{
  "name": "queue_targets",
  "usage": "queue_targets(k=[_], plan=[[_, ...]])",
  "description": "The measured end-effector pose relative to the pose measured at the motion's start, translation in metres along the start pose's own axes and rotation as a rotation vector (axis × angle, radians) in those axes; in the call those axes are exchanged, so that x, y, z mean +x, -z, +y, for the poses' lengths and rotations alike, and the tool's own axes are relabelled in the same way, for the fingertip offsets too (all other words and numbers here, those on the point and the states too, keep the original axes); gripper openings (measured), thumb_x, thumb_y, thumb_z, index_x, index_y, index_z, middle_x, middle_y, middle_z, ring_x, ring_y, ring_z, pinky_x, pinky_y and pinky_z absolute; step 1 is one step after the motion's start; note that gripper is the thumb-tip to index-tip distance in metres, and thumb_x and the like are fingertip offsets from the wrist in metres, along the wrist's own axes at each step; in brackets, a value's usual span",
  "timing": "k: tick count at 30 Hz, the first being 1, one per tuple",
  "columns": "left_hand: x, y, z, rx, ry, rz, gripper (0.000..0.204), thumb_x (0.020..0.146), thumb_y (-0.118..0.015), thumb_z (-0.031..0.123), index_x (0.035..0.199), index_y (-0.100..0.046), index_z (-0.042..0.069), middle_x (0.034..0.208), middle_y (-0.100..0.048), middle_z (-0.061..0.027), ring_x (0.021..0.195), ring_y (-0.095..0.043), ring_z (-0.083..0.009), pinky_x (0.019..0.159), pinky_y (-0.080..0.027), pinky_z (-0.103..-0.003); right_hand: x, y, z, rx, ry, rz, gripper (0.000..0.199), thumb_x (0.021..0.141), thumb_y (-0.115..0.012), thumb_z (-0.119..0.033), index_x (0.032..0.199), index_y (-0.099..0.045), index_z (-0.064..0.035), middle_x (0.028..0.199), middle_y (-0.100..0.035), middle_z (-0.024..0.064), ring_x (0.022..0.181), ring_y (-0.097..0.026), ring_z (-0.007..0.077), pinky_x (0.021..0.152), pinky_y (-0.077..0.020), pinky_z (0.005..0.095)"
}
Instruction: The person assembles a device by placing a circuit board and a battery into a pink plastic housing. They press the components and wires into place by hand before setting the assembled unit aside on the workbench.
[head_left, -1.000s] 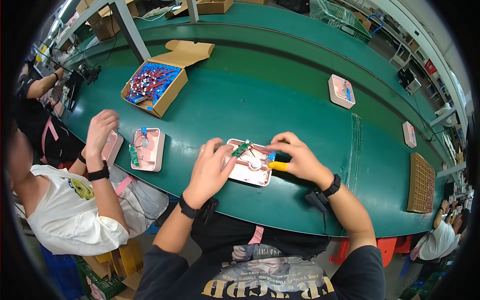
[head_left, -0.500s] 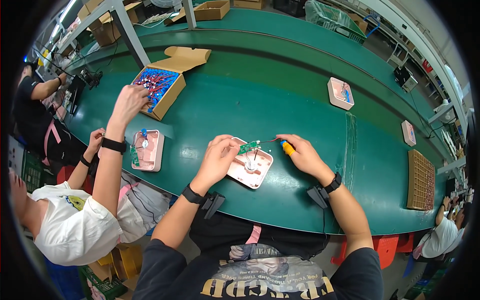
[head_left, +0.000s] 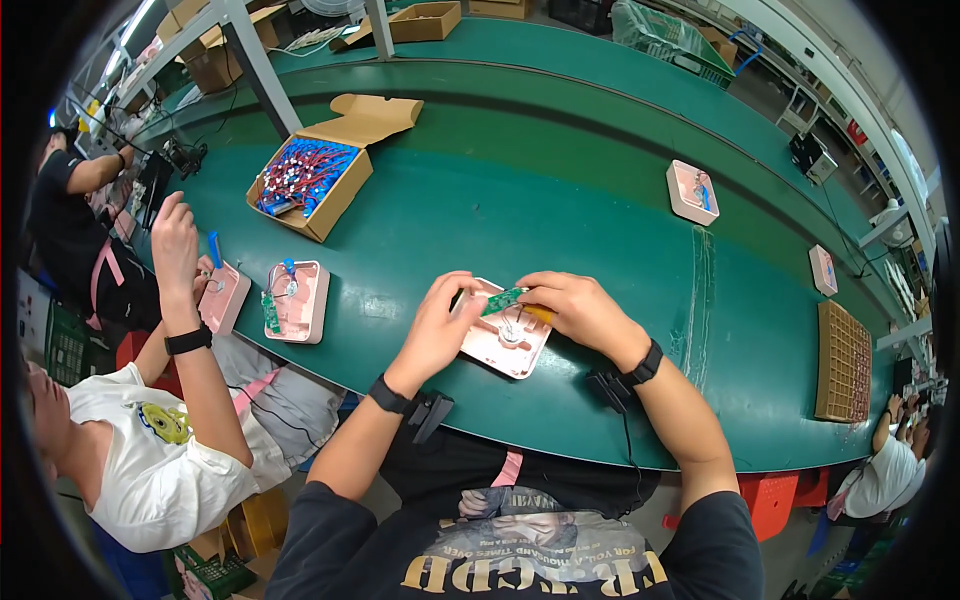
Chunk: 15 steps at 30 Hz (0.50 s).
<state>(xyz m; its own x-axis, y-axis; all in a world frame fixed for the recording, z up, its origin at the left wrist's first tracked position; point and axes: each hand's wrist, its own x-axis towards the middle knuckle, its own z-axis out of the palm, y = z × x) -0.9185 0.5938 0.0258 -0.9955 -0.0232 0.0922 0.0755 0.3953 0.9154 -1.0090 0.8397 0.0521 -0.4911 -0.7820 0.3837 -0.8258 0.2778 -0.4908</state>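
Observation:
A small green circuit board (head_left: 503, 300) is pinched at its left end by my left hand (head_left: 440, 325), above an open pale pink plastic housing (head_left: 497, 357). Thin wires run from the board down to a round white part (head_left: 511, 336) in the housing. My right hand (head_left: 580, 310) is closed, its fingertips at the board's right end. A yellow object (head_left: 540, 314) lies under those fingers; its kind is mostly hidden by the hand.
To my left a co-worker's hand (head_left: 178, 240) is raised beside another pink housing (head_left: 228, 300). A wired pink housing (head_left: 318, 310) lies between us. Beyond is a carton (head_left: 345, 195) of blue parts with red wires. Right stand more housings (head_left: 694, 213) and a gridded brown box (head_left: 832, 370).
My right hand has moved left to the circuit board, and the wire stretched toward it no longer shows. The co-worker's hand has left the carton. The two housings at right have shifted slightly right.

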Motion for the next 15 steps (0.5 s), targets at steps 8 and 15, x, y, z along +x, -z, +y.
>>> queue_targets(k=[8, 15], plan=[[-0.036, -0.009, 0.011, 0.221, -0.093, 0.090, 0.062, 0.090, -0.072, 0.017, 0.146, -0.051, 0.004, 0.135, -0.062, -0.0195, 0.128, -0.058, -0.0364, 0.114, -0.040, -0.051, -0.004, 0.015, -0.010, -0.331, 0.272, 0.237, 0.020, 0.083, -0.078, -0.011, 0.102, -0.074, -0.0048, 0.116, -0.074, 0.0103, 0.099, -0.073, 0.0310, 0.083, -0.0610, 0.0398], [-0.037, -0.018, 0.011, 0.103, -0.089, -0.055, 0.063, 0.087, -0.074, 0.013, 0.146, -0.052, 0.005, 0.131, -0.065, -0.0186, 0.123, -0.063, -0.0348, 0.116, -0.040, -0.051, -0.005, 0.017, -0.022, 0.128, -0.011, 0.054, 0.018, 0.084, -0.077, -0.004, 0.101, -0.072, -0.0032, 0.120, -0.072, 0.0115, 0.108, -0.070, 0.0326, 0.090, -0.0578, 0.0416]])
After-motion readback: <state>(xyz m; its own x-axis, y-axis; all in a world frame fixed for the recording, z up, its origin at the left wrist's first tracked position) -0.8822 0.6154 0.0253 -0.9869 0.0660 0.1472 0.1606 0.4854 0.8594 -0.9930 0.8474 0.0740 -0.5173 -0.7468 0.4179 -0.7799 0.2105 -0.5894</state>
